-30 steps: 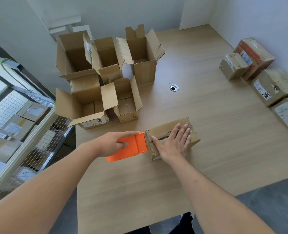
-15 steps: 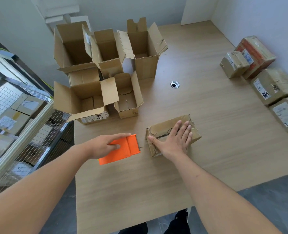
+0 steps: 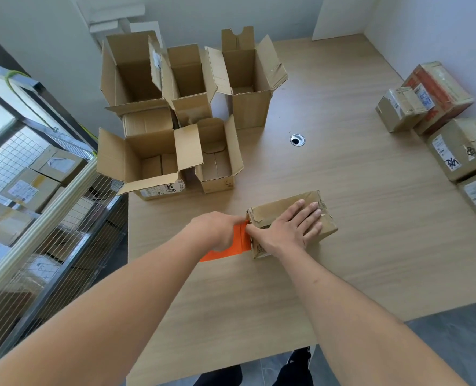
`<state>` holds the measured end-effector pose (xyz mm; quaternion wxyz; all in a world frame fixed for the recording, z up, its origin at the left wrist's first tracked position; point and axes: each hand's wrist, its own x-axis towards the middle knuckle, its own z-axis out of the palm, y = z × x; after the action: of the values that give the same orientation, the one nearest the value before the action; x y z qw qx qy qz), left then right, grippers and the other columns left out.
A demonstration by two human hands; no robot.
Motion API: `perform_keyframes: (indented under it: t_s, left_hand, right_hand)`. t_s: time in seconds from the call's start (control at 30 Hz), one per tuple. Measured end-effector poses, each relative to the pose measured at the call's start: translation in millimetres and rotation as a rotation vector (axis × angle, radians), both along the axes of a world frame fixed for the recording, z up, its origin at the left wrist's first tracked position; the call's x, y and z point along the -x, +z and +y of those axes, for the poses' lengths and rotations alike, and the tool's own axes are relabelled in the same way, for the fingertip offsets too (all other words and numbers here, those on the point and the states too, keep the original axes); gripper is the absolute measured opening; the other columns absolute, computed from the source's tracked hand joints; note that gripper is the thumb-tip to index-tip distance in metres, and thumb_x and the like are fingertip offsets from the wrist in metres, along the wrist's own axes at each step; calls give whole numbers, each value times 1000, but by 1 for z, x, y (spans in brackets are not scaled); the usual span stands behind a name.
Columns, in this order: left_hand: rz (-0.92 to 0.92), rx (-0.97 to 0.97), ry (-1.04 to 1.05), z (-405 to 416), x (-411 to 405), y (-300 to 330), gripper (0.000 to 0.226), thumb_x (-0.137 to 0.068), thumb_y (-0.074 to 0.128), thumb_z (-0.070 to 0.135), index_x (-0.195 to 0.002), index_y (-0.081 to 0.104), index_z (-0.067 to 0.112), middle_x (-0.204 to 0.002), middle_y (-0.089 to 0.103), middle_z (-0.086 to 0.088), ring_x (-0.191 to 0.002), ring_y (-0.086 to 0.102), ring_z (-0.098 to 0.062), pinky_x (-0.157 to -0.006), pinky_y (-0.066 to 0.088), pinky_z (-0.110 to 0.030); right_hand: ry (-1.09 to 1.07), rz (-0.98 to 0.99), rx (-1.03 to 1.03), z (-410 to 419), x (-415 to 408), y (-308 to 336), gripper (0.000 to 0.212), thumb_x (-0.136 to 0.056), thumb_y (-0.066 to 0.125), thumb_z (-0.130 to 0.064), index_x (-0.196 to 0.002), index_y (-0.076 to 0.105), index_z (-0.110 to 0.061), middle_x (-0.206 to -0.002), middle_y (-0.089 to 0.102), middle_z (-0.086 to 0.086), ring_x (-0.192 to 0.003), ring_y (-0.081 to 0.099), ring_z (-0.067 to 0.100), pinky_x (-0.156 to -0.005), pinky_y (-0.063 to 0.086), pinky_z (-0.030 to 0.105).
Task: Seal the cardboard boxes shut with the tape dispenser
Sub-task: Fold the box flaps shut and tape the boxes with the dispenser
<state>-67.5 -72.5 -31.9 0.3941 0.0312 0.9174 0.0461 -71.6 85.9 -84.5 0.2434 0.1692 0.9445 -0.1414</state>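
Note:
A small closed cardboard box (image 3: 278, 210) lies on the wooden table (image 3: 356, 218), its top wrinkled with old tape. My right hand (image 3: 289, 229) lies flat on its top with the fingers spread, the thumb at the box's left end. My left hand (image 3: 217, 232) grips the orange tape dispenser (image 3: 239, 240), whose front end is against the left end of the box. The hand hides much of the dispenser.
Several open cardboard boxes (image 3: 161, 160) stand in a cluster at the back left of the table. Several sealed parcels (image 3: 460, 146) line the right edge by the wall. A round cable hole (image 3: 297, 139) sits mid-table. A wire rack with parcels (image 3: 27, 190) stands to the left.
My left hand drew the dispenser away from the box to the left, then brought it back against the box's left end. My right hand stayed flat on the box.

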Motion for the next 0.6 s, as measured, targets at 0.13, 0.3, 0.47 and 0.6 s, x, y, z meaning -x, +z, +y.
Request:
perform_keyframes:
  t_s: [0.13,0.3,0.47,0.6]
  left_hand:
    - [-55,81,-47,15,11,9,62,-100,37,17,-150,28,52,-121,55,-4,-93,50,-29,-73,46,-40]
    - [-60,156,-1,33,15,12,56,-94,47,15,-144,45,39,-119,56,-3,-97,51,-30,-75,46,-42]
    - [6,264,88,53,-11,-1,37,-88,63,15,-123,64,24,-124,62,-1,-114,61,-31,-91,52,-49]
    - [76,167,212,32,-34,-27,26,-92,55,22,-117,57,27,-122,63,-5,-110,63,-32,-82,50,-38]
  right_hand:
    - [1,14,9,-2,0,-1,151,-55,49,-83,-151,-29,4,-155,-35,33,-144,-35,47,-118,-15,62]
    - [-4,10,-3,-3,0,-4,155,-54,46,-92,-149,-30,6,-155,-34,34,-144,-35,47,-118,-16,62]
    - [6,10,6,-1,0,-8,158,-53,41,-97,-149,-31,5,-154,-37,34,-143,-37,47,-118,-16,62]
    - [6,44,-11,-2,2,-9,157,-53,51,-89,-151,-28,5,-156,-34,34,-144,-35,47,-118,-16,62]
